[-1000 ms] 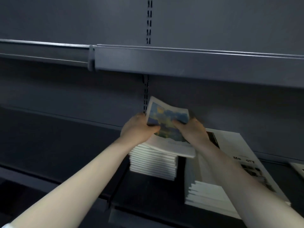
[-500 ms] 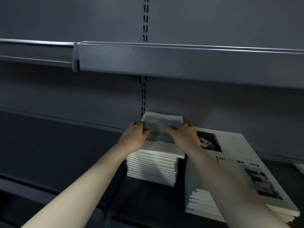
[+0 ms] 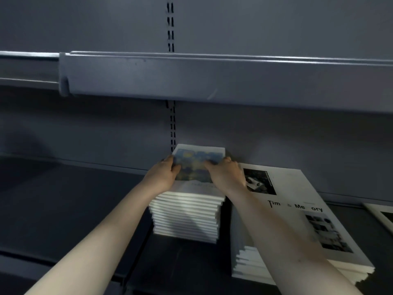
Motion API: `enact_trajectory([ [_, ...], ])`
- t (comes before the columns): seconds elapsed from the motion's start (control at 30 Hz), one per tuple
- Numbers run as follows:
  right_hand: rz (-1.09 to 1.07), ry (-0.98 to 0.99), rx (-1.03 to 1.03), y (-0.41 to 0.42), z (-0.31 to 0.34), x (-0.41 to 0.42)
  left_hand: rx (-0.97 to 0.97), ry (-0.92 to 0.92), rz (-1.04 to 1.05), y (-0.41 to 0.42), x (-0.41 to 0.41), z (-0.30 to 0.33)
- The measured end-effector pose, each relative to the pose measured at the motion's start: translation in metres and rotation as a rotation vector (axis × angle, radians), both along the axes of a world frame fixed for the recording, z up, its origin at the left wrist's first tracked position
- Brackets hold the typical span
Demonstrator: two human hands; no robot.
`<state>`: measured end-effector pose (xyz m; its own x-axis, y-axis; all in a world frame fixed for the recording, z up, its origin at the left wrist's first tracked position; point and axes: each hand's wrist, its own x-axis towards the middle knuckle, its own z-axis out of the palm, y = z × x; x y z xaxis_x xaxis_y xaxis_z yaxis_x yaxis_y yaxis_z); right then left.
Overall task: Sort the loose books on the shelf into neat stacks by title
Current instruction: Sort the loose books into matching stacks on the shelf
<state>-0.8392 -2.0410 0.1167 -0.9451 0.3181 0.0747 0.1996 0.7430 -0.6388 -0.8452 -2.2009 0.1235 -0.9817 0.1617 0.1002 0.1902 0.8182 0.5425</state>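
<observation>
A: Since a second ago the blue-and-yellow book (image 3: 196, 165) has dropped from a tilt to lying flat on top of the small stack (image 3: 186, 216), and both hands came down with it.

B: Grip?

A: Left hand (image 3: 162, 177) has its thumb curled over the cover's left edge; the other fingers go under or behind the book, can't see them. Right hand (image 3: 226, 174) has fingers curled onto the right side of the cover. Both are holding it, I'd say to square it against the copies below.

B: Why there?

A: Same size as that pile, so probably same title. The stack sits far back on the lower shelf (image 3: 63, 201), near the slotted upright (image 3: 172, 133), just left of the bigger white pile (image 3: 297, 220) reading "Tim… Me…ory".

B: What's unclear?

A: The blue cover is blurred, title unreadable. Letters are missing in the big title. Right forearm hides part of the bigger pile's near left side. Another white book (image 3: 382, 216) is cut off at the right edge. The upper shelf (image 3: 212, 79) blocks whatever is above.
</observation>
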Motion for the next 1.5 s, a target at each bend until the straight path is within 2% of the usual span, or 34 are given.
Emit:
enact_trajectory([
  [0.33,-0.009,-0.038,0.004,-0.003,0.000,0.000,0.116,-0.032,-0.034,-0.007,0.003,0.002],
  [0.63,-0.050,-0.048,-0.057,-0.003,0.002,-0.003,0.120,0.019,-0.008,-0.010,-0.002,-0.002],
  [0.83,0.007,-0.065,-0.013,0.002,0.005,-0.004,-0.063,0.107,0.087,-0.001,0.002,0.003],
  [0.93,0.047,-0.028,0.064,0.014,0.012,-0.002,-0.084,0.167,0.153,0.011,0.011,0.009],
  [1.17,0.008,0.045,0.200,0.089,0.026,0.038,-0.029,0.234,0.104,0.085,0.040,0.024],
  [1.5,-0.120,0.008,0.330,0.273,0.010,0.121,0.024,0.241,-0.099,0.270,0.102,0.024],
])
